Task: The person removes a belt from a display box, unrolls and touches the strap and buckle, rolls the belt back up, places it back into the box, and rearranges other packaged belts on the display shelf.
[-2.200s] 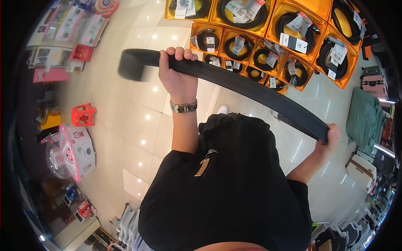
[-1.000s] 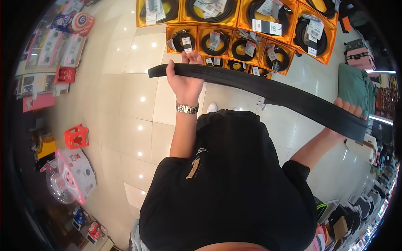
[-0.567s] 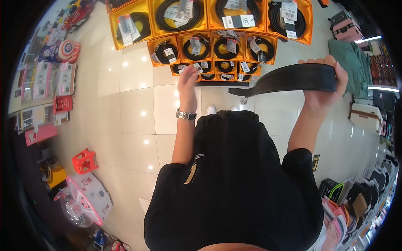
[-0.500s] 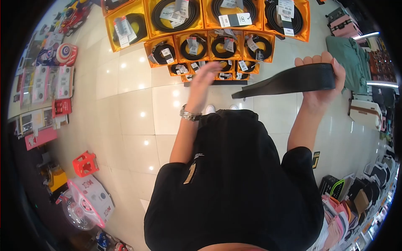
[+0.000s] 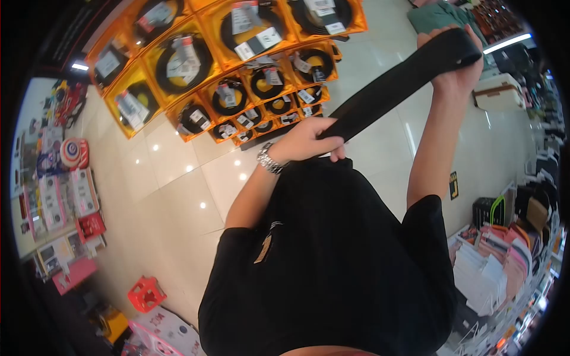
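Note:
A black belt stretches at a slant between my two hands. My right hand, raised at the upper right, is closed around a bent loop of it. Lower and nearer my body, my left hand grips the belt's other end, thumb on top. A metal watch circles my left wrist. Beyond my left hand stands a stepped rack of orange boxes, each with a coiled black belt and white tags.
Shiny pale floor tiles surround me. At the left are a red stool and shelves of boxed toys. On the right stand a white suitcase, a green cover and pink and white goods.
My left hand has moved to the belt's free end and closed on it. My right hand has risen, and the belt now slants more steeply. The view has turned, shifting the rack left.

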The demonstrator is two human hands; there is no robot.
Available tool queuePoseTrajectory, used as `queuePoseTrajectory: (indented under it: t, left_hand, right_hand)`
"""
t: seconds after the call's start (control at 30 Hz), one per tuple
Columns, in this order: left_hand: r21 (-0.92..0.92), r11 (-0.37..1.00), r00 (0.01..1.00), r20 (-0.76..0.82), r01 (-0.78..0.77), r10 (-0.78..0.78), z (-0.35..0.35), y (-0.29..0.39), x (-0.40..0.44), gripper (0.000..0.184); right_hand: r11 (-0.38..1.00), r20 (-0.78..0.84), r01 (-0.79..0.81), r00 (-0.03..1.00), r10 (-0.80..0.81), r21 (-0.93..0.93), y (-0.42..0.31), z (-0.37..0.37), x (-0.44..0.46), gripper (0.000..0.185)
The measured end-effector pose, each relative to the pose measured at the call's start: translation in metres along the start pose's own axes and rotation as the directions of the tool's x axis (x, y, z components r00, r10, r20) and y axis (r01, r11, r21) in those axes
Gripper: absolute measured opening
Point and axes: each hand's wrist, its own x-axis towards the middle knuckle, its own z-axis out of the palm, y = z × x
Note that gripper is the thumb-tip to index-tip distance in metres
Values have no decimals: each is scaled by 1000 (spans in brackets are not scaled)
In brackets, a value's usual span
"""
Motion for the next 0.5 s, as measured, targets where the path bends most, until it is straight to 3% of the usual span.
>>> queuePoseTrajectory:
  t: [0.03, 0.07, 0.1, 0.2, 0.23, 0.37, 0.43, 0.47, 0.5]
  left_hand:
    - [47, 998, 998, 42, 34, -36, 3, 4, -2, 15]
    - [-1, 999, 997, 57, 43, -43, 8, 10, -3, 15]
    - [-48, 997, 996, 71, 55, -51, 15, 17, -5, 15]
    - [-80, 996, 997, 64, -41, 46, 38, 39, -13, 18]
    - [-111, 990, 994, 62, -88, 95, 46, 43, -15, 19]
    - [-212, 960, 981, 36, -181, 193, 64, 61, -20, 24]
    - [-245, 954, 980, 53, -174, 192, 72, 68, -20, 25]
    - [-284, 938, 979, -6, -198, 204, 81, 71, -19, 27]
    - [-321, 920, 975, -66, -223, 213, 87, 74, -19, 29]
  right_hand:
    - [1000, 23, 5, 1000, -4, -25, -9, -3, 2, 25]
    - [1000, -136, 29, 990, -29, -1, -18, -2, 2, 30]
    - [998, -27, -23, 999, 25, 62, -29, -20, 4, 33]
    - [996, 65, -38, 997, 32, 78, -38, -50, 9, 32]
    - [985, -189, 172, 968, -162, 33, -32, -60, 13, 27]
    - [977, -356, 207, 910, -212, -50, -29, -73, 15, 26]
    - [996, 22, 70, 997, -69, -50, -20, -63, 12, 32]
    - [995, -148, 95, 985, -92, 14, -16, -57, 9, 34]
    - [997, -81, 35, 996, -29, 66, -14, -64, 9, 35]
